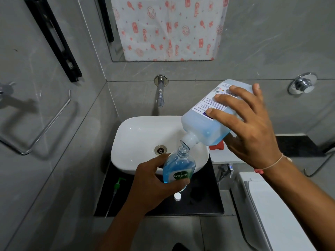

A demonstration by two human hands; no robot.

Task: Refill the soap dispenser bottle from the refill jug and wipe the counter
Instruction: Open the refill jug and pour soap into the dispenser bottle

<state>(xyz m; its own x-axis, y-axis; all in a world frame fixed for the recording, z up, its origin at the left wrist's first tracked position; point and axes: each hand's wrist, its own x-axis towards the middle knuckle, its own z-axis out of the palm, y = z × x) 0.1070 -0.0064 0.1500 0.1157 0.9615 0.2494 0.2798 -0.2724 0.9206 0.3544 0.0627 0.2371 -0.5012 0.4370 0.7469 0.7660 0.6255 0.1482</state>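
My left hand [152,180] grips the clear Dettol soap dispenser bottle [178,167], open at the top and partly filled with blue soap, over the front of the white sink [137,134]. My right hand [248,127] holds the translucent refill jug [204,124] tilted down to the left. The jug's white spout touches the bottle's neck, and blue soap has pooled at the jug's lower end. The green pump head [117,187] with its long tube lies on the black counter [204,196] at the left. A white cap [177,196] lies on the counter below the bottle.
A chrome wall tap [160,93] hangs over the sink. A red object [217,146] lies on a white shelf behind the jug. A white toilet cistern [268,205] stands at the right, a chrome towel ring [38,131] on the left wall. A dark lump [196,193] lies on the counter.
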